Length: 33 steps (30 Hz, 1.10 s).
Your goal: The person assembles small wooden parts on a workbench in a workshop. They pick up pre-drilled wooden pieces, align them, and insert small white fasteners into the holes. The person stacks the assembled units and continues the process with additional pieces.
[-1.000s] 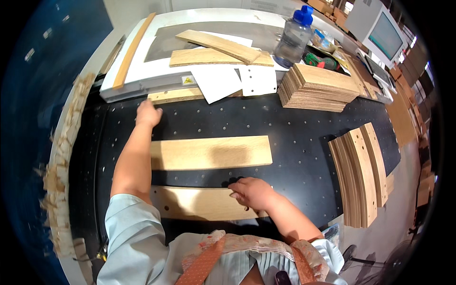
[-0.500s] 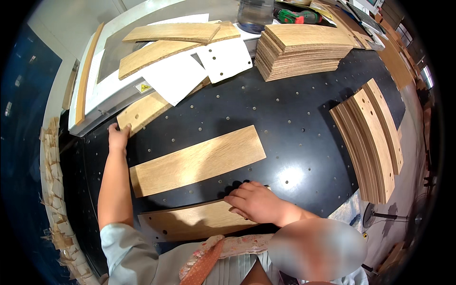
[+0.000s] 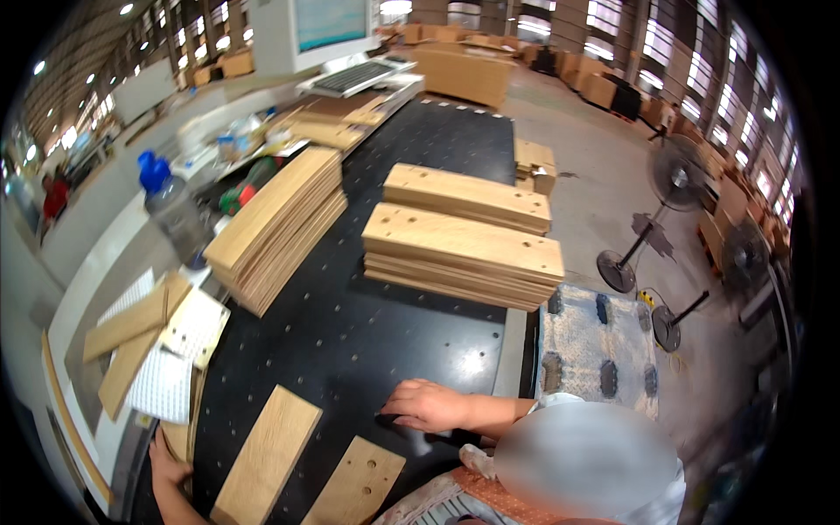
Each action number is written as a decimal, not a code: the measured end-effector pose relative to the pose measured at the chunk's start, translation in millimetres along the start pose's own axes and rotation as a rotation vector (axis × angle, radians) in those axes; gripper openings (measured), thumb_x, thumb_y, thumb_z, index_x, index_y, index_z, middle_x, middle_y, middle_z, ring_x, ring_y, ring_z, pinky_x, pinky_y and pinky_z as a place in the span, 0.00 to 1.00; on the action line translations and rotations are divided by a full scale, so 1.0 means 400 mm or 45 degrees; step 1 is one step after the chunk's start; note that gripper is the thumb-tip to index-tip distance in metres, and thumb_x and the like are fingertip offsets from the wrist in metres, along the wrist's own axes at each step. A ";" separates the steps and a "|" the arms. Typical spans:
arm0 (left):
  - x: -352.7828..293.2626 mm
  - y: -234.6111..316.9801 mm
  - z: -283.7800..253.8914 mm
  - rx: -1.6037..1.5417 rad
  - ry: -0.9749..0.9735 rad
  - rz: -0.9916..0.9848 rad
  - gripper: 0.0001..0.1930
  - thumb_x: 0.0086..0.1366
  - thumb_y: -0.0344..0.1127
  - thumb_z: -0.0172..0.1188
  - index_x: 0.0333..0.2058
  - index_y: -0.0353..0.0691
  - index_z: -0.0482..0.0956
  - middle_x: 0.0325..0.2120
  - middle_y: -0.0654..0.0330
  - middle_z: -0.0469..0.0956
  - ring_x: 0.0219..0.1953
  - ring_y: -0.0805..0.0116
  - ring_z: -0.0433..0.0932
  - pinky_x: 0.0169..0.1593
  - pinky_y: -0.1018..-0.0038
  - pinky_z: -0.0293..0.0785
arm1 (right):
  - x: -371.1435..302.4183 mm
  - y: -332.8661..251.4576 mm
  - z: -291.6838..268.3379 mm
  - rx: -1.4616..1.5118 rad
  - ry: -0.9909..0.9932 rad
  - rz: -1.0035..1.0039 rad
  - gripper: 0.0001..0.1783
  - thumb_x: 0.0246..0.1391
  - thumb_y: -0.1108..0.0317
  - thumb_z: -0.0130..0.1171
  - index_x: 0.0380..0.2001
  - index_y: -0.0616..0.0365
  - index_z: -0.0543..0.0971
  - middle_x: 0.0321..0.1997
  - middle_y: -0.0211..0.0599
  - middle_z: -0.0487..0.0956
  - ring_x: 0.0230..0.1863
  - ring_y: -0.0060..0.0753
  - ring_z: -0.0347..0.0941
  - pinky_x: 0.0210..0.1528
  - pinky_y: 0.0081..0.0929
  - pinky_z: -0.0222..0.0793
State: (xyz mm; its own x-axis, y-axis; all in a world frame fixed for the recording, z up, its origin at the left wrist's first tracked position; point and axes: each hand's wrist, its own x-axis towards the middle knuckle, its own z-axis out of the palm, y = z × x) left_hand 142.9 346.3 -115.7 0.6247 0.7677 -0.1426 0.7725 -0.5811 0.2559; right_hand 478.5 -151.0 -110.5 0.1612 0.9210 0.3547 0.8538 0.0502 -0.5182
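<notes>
At the lower left, my left hand [image 3: 166,464] is closed about the near end of a light wooden board [image 3: 178,437], which lies partly under white papers [image 3: 171,385]. My right hand [image 3: 429,405] is low over the black perforated table [image 3: 350,350], its fingers bent and together; a dark patch at the fingertips hides what they hold, if anything. Between my hands lies a plain wooden board [image 3: 267,459]. Closer to my body is another board with drilled holes [image 3: 359,481], touched by neither hand.
Stacks of curved boards stand ahead: one [image 3: 280,236] at left, a drilled one [image 3: 464,258] and another [image 3: 468,192] behind it. A blue-capped bottle [image 3: 175,210], keyboard [image 3: 354,79] and monitor [image 3: 306,35] line the left. Right of the table are a worn mat [image 3: 604,350] and fans [image 3: 678,175].
The view has swung right and up, bringing in the hall and monitor. My right hand has come off the near drilled board to the bare table; my left stays at its board's end.
</notes>
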 end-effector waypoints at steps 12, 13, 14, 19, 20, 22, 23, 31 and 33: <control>-0.196 0.124 -0.101 -0.249 0.029 0.456 0.53 0.36 0.50 0.71 0.59 0.26 0.59 0.50 0.40 0.70 0.53 0.51 0.70 0.56 0.64 0.68 | -0.049 0.036 0.041 -0.069 0.260 0.176 0.11 0.47 0.69 0.59 0.37 0.53 0.78 0.37 0.32 0.75 0.46 0.39 0.69 0.50 0.36 0.64; -0.223 0.145 -0.108 -0.250 0.004 0.423 0.54 0.35 0.50 0.73 0.59 0.25 0.59 0.51 0.40 0.70 0.54 0.52 0.70 0.56 0.63 0.67 | -0.050 0.035 0.038 -0.067 0.273 0.157 0.11 0.46 0.69 0.59 0.37 0.53 0.78 0.37 0.33 0.75 0.45 0.40 0.69 0.50 0.36 0.65; -0.262 0.164 -0.134 -0.349 -0.141 0.255 0.52 0.37 0.45 0.73 0.59 0.25 0.59 0.51 0.40 0.70 0.54 0.51 0.69 0.57 0.63 0.67 | -0.044 0.037 0.038 -0.056 0.300 0.134 0.11 0.46 0.70 0.59 0.36 0.53 0.78 0.37 0.33 0.75 0.44 0.40 0.70 0.49 0.36 0.65; -0.418 0.198 -0.111 -0.281 0.214 0.373 0.49 0.25 0.37 0.66 0.55 0.35 0.65 0.48 0.44 0.69 0.53 0.44 0.66 0.58 0.57 0.64 | -0.045 0.055 0.042 -0.032 0.488 -0.045 0.10 0.39 0.73 0.59 0.30 0.52 0.78 0.28 0.35 0.76 0.36 0.42 0.72 0.40 0.37 0.68; -0.434 0.241 -0.118 -0.241 0.231 0.437 0.48 0.25 0.36 0.65 0.55 0.36 0.65 0.49 0.45 0.69 0.54 0.45 0.67 0.59 0.58 0.63 | -0.049 0.055 0.032 -0.041 0.539 -0.051 0.09 0.37 0.73 0.59 0.28 0.52 0.78 0.28 0.36 0.76 0.35 0.43 0.71 0.39 0.37 0.68; -0.516 0.295 -0.126 -0.246 0.263 0.503 0.46 0.27 0.36 0.65 0.55 0.36 0.67 0.51 0.44 0.69 0.55 0.45 0.66 0.60 0.60 0.62 | -0.034 0.064 0.050 -0.090 0.564 0.017 0.09 0.34 0.75 0.58 0.25 0.52 0.78 0.27 0.36 0.76 0.33 0.44 0.71 0.38 0.38 0.69; -0.564 0.303 -0.105 -0.246 0.301 0.456 0.45 0.28 0.35 0.65 0.55 0.36 0.67 0.51 0.45 0.69 0.55 0.46 0.67 0.60 0.61 0.62 | -0.031 0.053 0.046 -0.093 0.491 0.045 0.10 0.36 0.76 0.60 0.27 0.52 0.79 0.29 0.38 0.77 0.34 0.46 0.71 0.40 0.39 0.69; -0.785 0.393 -0.014 -0.169 0.168 0.430 0.44 0.25 0.34 0.67 0.51 0.37 0.70 0.47 0.46 0.70 0.51 0.45 0.69 0.57 0.61 0.65 | -0.067 0.037 0.027 0.050 0.441 0.161 0.10 0.44 0.75 0.61 0.34 0.57 0.78 0.34 0.37 0.78 0.42 0.45 0.72 0.46 0.36 0.70; -0.811 0.400 0.010 -0.123 0.138 0.430 0.43 0.25 0.34 0.66 0.51 0.38 0.70 0.47 0.45 0.70 0.51 0.45 0.69 0.57 0.60 0.64 | -0.061 0.037 0.031 0.071 0.424 0.149 0.10 0.44 0.75 0.61 0.34 0.56 0.78 0.35 0.37 0.78 0.42 0.45 0.72 0.46 0.36 0.70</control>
State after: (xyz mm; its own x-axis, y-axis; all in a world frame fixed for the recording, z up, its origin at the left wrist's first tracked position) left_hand 64.4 3.3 -32.5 0.8231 0.5641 0.0662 0.5071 -0.7824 0.3614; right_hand 480.9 -167.9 -136.5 0.4167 0.7457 0.5199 0.7932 -0.0189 -0.6086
